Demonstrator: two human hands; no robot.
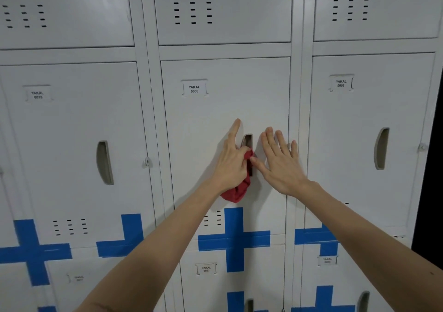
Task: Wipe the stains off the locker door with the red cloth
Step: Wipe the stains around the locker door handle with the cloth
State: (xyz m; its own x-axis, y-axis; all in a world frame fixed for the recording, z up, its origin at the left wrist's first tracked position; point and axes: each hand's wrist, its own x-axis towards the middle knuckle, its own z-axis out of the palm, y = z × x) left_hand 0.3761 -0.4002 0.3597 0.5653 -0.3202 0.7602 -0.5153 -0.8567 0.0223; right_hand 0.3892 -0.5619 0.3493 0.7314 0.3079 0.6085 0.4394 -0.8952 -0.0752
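Note:
The middle locker door (211, 124), pale grey and labelled YAKAL 0006, faces me. My left hand (231, 161) grips the bunched red cloth (238, 189) against the door at its recessed handle (247, 140), with the index finger pointing up. The cloth hangs below that hand and pokes out beside the handle. My right hand (279, 160) lies flat on the door just right of the handle, fingers spread, thumb touching the cloth. No stain shows clearly on the door.
Matching grey lockers stand to the left (72, 132) and right (359, 132), with more rows above and below. Blue tape crosses (233, 238) mark the lower doors. A dark gap (431, 167) runs along the far right edge.

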